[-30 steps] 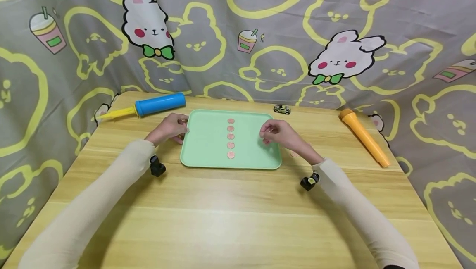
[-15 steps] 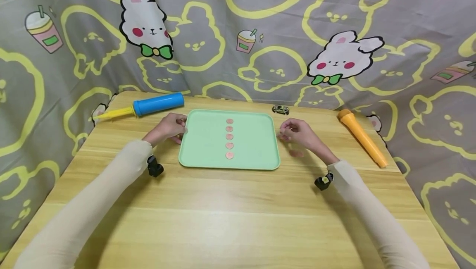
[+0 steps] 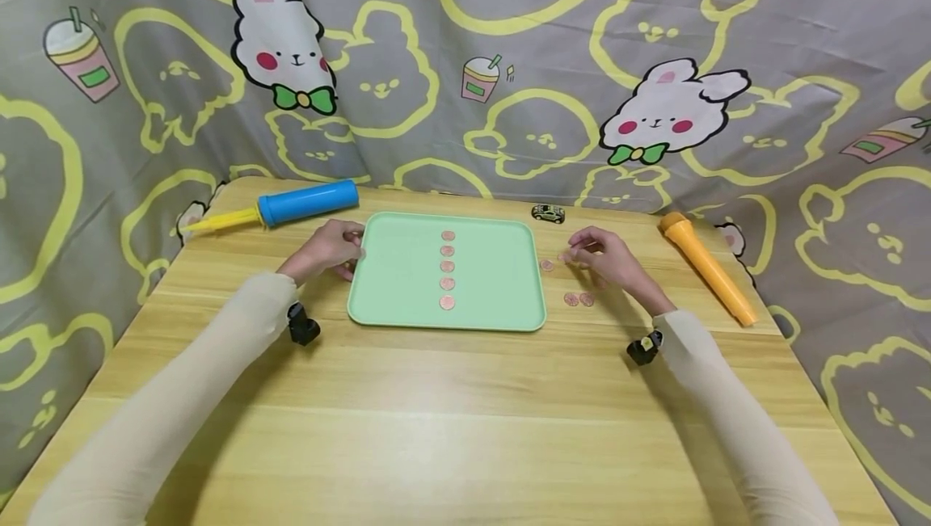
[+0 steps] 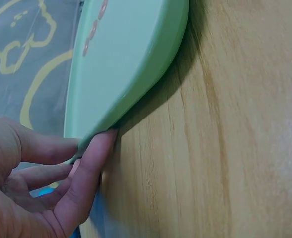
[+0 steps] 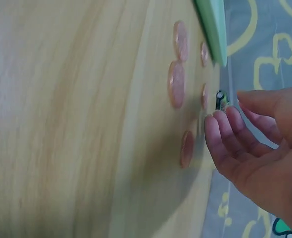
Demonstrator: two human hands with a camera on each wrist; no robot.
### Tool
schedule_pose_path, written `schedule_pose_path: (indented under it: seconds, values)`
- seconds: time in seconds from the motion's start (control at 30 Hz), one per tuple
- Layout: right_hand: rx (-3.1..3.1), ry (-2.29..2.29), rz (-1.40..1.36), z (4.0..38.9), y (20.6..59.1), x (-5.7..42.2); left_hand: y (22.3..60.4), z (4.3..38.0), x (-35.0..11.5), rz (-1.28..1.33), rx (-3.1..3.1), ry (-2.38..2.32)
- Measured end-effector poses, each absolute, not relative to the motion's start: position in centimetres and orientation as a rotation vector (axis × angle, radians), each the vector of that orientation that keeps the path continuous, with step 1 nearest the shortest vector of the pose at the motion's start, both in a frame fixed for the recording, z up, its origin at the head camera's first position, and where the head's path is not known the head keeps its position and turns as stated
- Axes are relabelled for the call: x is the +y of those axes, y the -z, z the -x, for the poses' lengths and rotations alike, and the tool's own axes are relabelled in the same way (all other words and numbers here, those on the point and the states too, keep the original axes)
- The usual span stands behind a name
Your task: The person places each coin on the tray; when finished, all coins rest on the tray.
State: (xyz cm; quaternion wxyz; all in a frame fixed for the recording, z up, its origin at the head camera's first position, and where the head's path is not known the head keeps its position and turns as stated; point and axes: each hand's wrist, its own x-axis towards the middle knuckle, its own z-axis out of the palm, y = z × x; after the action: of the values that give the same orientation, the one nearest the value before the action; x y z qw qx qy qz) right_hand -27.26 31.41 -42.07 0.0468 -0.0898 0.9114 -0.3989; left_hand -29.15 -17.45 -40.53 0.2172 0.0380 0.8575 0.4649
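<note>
In the head view my left hand (image 3: 333,250) is at the left edge of a light green tray (image 3: 494,267). Up close in the left wrist view, its thumb and fingers pinch the tray's rim (image 4: 156,59). A straight column of several copper-coloured coins (image 3: 447,266) lies on the tray. Off the tray's right side, my right hand (image 3: 607,258) hovers low over the table, fingers loosely bent, with nothing seen between them. Several more coins (image 5: 176,84) lie on the wood beneath and beside it; one coin (image 3: 546,265) is close to the tray.
A blue pump (image 3: 309,203) with a yellow nozzle lies at the back left of the wooden table (image 3: 436,421). Behind the tray stands a small toy car (image 3: 548,213). An orange toy microphone (image 3: 709,267) lies at the right. A patterned curtain (image 3: 407,90) hangs behind the table.
My right hand has moved right, from above the tray to over the loose coins, uncovering some of them. The left hand stays at the tray's edge. The coin column looks unchanged.
</note>
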Motion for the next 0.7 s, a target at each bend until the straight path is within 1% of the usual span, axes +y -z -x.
schedule_pose_path:
  seconds: [0.2,0.43,0.7]
  values:
    - [2.647,1.192,0.266,27.6,42.1,31.9,40.4,29.0,-17.4,-0.100,2.365,-1.272]
    - [2.625,1.098,0.316,29.0,43.8,33.2,40.4,29.3,-17.4,-0.093,2.345,-1.280]
    - [2.625,1.108,0.388,29.3,43.5,32.7,40.6,29.2,-17.3,-0.077,2.345,-1.280]
